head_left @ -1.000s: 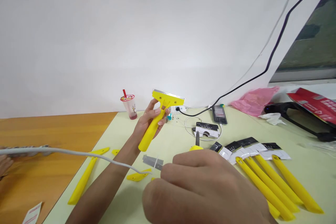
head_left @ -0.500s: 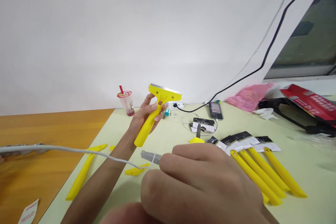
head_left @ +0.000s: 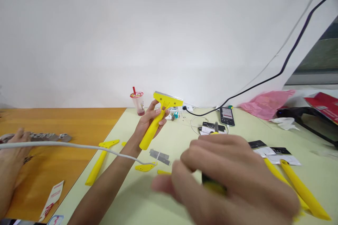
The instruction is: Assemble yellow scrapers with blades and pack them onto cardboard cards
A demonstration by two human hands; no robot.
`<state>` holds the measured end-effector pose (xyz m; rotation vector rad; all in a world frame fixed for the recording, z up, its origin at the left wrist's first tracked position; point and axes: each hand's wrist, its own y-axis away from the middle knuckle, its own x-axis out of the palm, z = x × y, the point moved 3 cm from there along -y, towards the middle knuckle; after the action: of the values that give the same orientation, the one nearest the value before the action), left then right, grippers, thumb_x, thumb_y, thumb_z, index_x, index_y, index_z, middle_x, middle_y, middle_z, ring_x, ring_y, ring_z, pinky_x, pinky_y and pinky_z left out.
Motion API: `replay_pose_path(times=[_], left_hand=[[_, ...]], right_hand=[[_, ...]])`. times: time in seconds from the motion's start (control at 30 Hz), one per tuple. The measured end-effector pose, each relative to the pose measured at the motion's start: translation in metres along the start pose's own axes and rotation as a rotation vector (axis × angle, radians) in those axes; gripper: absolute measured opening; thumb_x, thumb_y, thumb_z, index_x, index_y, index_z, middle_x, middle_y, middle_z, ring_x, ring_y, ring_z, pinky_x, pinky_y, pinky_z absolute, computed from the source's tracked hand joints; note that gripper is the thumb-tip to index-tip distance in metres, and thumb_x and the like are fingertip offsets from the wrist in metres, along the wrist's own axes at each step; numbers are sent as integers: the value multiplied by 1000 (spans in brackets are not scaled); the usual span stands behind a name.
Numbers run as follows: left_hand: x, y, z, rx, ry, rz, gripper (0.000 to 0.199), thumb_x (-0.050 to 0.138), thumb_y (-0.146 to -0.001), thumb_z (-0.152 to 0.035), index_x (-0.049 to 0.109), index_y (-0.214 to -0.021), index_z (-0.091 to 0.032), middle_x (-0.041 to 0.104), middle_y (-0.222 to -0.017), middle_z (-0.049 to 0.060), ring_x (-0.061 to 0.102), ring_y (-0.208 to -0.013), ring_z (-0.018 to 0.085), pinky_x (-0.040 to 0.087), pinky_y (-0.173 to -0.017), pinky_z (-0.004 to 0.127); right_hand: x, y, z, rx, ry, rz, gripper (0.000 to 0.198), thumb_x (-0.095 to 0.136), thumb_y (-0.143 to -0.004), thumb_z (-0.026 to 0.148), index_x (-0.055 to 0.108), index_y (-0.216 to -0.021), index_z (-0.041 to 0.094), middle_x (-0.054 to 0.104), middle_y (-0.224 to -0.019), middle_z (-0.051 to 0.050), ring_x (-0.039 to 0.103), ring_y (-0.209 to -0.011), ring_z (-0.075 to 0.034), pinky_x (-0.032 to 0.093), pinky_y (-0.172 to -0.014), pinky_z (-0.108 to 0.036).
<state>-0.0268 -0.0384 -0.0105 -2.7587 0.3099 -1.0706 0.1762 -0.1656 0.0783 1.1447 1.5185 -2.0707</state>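
My left hand (head_left: 150, 117) grips a yellow scraper (head_left: 153, 128) by its handle, head up, with two screws showing and a metal blade edge along the top. Close to the camera, my right hand (head_left: 232, 179) is wrapped round a screwdriver (head_left: 216, 127); its metal shank pokes out beyond the fingers and part of a black and yellow handle shows below. Beneath, loose blades (head_left: 161, 157) lie in a bundle with a pale band, beside a loose yellow head piece (head_left: 144, 167). Another yellow scraper handle (head_left: 99, 163) rests left of my forearm.
Packaged yellow scrapers (head_left: 303, 190) lie at right, partly behind my hand. A drink cup (head_left: 138, 103), a phone (head_left: 227, 116), a pink bag (head_left: 266, 103) and cables stand along the wall. A grey cord (head_left: 79, 146) crosses in front. Another person's hand (head_left: 19, 144) touches metal parts at left.
My right hand has moved right and tilted, showing the screwdriver handle. The view has shifted. The left hand still holds the scraper. Another person's hand has come into view at left.
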Motion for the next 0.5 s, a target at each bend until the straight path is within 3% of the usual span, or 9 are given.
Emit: replay_pose_path(times=[0.1, 0.17, 0.3, 0.4, 0.5], left_hand=[[-16, 14, -6, 14, 42, -75, 48, 85, -80, -13, 70, -124, -27, 69, -114, 6, 73, -98, 14, 47, -57, 13], [-28, 23, -5, 6, 87, -119, 49, 83, -81, -9, 70, -125, -27, 68, -112, 5, 73, -95, 12, 46, -56, 11], [-48, 41, 9, -71, 130, -201, 47, 80, -82, -5, 66, -122, -26, 67, -108, 4, 72, -89, 10, 42, -53, 9], [-57, 53, 21, -121, 130, -220, 47, 82, -80, -5, 63, -118, -25, 66, -105, 3, 73, -87, 10, 42, -52, 9], [-57, 60, 27, -168, 123, -185, 47, 85, -80, -7, 62, -118, -24, 65, -101, 3, 72, -86, 10, 44, -51, 9]], right_hand=[[-4, -10, -22, 51, 58, -118, 22, 64, -106, 35, 69, -86, 29, 64, -63, 1, 53, -51, -16, 41, -55, -32], [1, -19, -45, 156, 14, -101, 22, 61, -109, 40, 70, -94, 27, 72, -73, -1, 61, -60, -18, 44, -60, -32], [27, -34, -90, 296, -39, 28, 17, 61, -108, 32, 75, -103, 24, 81, -103, -7, 73, -86, -24, 51, -79, -36], [56, -40, -106, 291, -84, 152, 22, 60, -109, 28, 80, -115, 22, 81, -120, -11, 75, -107, -29, 52, -94, -40], [78, -42, -110, 268, -142, 229, 26, 61, -109, 30, 82, -122, 23, 80, -124, -11, 74, -113, -30, 52, -99, -41]])
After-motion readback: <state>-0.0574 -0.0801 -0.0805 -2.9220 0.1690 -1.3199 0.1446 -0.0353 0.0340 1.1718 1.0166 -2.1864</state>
